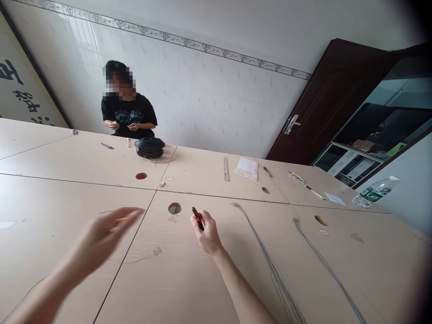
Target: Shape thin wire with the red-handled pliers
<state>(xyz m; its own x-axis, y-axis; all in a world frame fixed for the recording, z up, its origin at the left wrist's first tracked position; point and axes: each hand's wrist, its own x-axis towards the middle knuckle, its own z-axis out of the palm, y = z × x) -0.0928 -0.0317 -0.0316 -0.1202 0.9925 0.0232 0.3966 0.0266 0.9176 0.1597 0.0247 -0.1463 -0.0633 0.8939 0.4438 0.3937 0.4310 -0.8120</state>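
Note:
My right hand [207,231] is closed around a small dark tool with a red part [198,219], its dark end pointing up and away from me. What kind of tool it is cannot be made out. To its left, my left hand [104,234] is blurred by motion above the table, with its fingers pointing right. Whether anything is between those fingers does not show. Just right of my right hand lies a bundle of thin grey cords [261,247] with metal ends. A second bundle of grey cords [324,265] runs beside it, further right.
Across the pale table [168,279] sits a person in a black shirt [130,112], behind a black device with a cable [149,147]. A ruler [226,169], a plastic bag [247,168], a pen [267,171] and a water bottle [374,192] lie beyond the cords. Round holes [174,208] pierce the tabletop.

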